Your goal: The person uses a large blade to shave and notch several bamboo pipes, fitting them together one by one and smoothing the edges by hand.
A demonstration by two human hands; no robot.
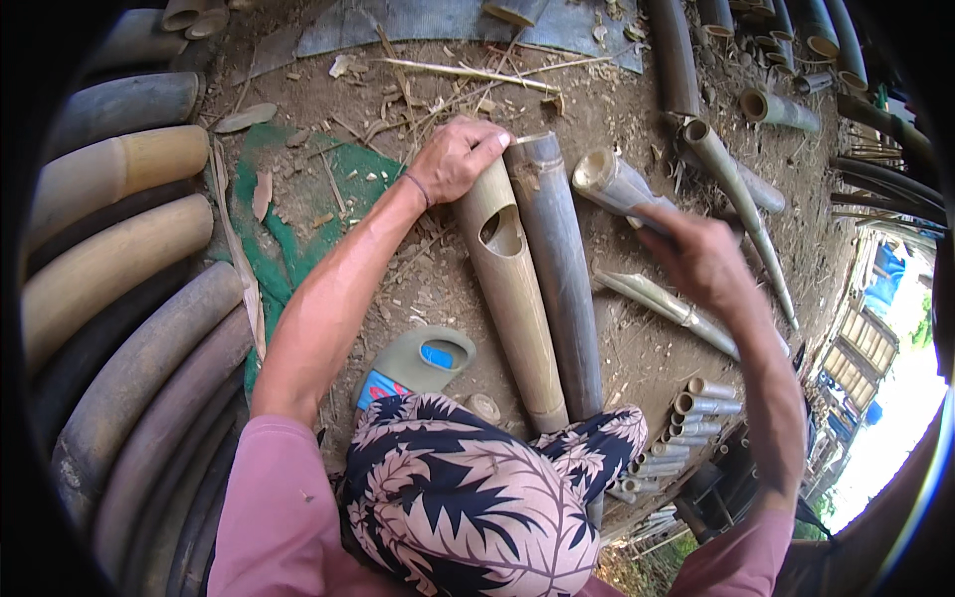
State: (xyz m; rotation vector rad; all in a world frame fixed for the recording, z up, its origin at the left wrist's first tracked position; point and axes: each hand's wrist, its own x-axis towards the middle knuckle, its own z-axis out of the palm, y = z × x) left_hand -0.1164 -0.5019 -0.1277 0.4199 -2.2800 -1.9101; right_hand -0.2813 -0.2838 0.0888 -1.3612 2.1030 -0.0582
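Note:
Two bamboo sections lie side by side on the dirt in front of my knees. The tan bamboo section (512,298) has an oval hole cut in its upper part; the grey bamboo section (562,279) lies to its right. My left hand (453,159) rests on their far ends and pinches a thin metal blade (530,138) against the top of the grey one. My right hand (701,257), blurred, is raised to the right and grips a short, thick bamboo piece (609,181) by one end, its open end pointing toward the blade.
Thick bamboo poles (119,259) are stacked along the left. A green mat (298,214) lies under my left arm, an olive sandal (423,360) near my knee. Several short bamboo tubes (696,410) sit at right, longer poles (741,189) and a split strip (665,300) beyond.

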